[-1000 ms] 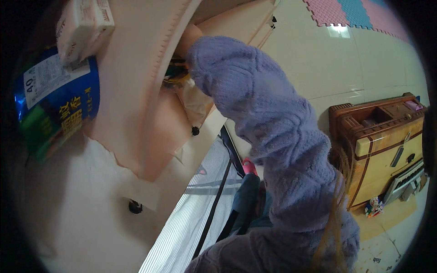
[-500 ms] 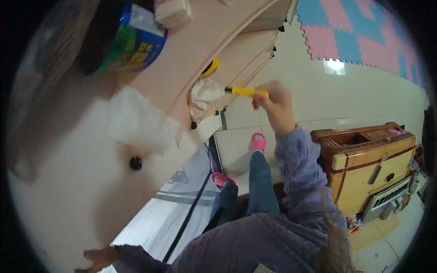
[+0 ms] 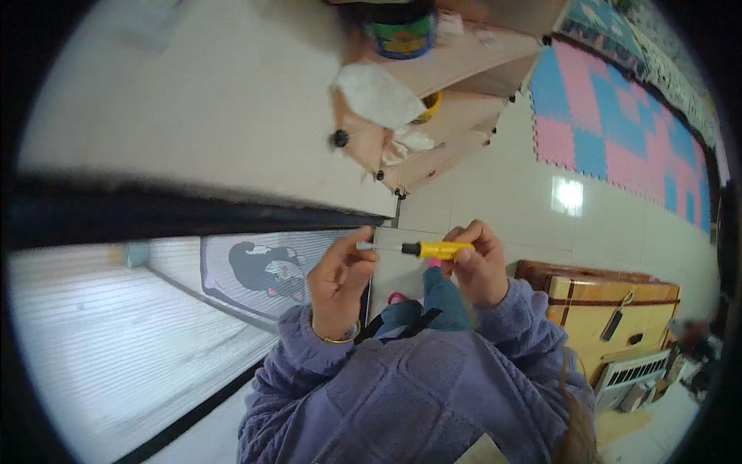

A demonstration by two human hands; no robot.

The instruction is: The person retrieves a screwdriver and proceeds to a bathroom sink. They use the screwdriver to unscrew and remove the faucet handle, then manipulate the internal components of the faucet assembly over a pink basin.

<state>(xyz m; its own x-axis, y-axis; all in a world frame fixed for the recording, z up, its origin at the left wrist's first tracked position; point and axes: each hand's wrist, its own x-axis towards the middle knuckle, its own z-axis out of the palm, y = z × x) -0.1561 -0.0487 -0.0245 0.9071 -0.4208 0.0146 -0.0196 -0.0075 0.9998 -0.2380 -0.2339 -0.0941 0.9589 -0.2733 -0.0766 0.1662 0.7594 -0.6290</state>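
In front of my chest, a screwdriver [image 3: 440, 250] lies nearly level, with a yellow handle, a black collar and a thin metal shaft pointing left. My right hand [image 3: 483, 267] is closed around the rear of the handle, thumb and fingers pinching it. My left hand [image 3: 338, 280] is at the other end, with thumb and index finger curled about the pale tip of the shaft. How firmly those fingers press on it is hard to make out.
At top, pinkish shelves [image 3: 479, 66] carry a white cloth [image 3: 379, 94], a yellow round thing [image 3: 431, 107] and a dark blue-green container [image 3: 402, 37]. A yellow-and-brown chest [image 3: 610, 309] stands at the right. Pink and blue foam mats [image 3: 610, 124] lie beyond the tiles.
My right hand has brought the screwdriver down from near the shelves to my chest. My left hand has come up from the lower left to the shaft's tip. The view has shifted away from the shelves.
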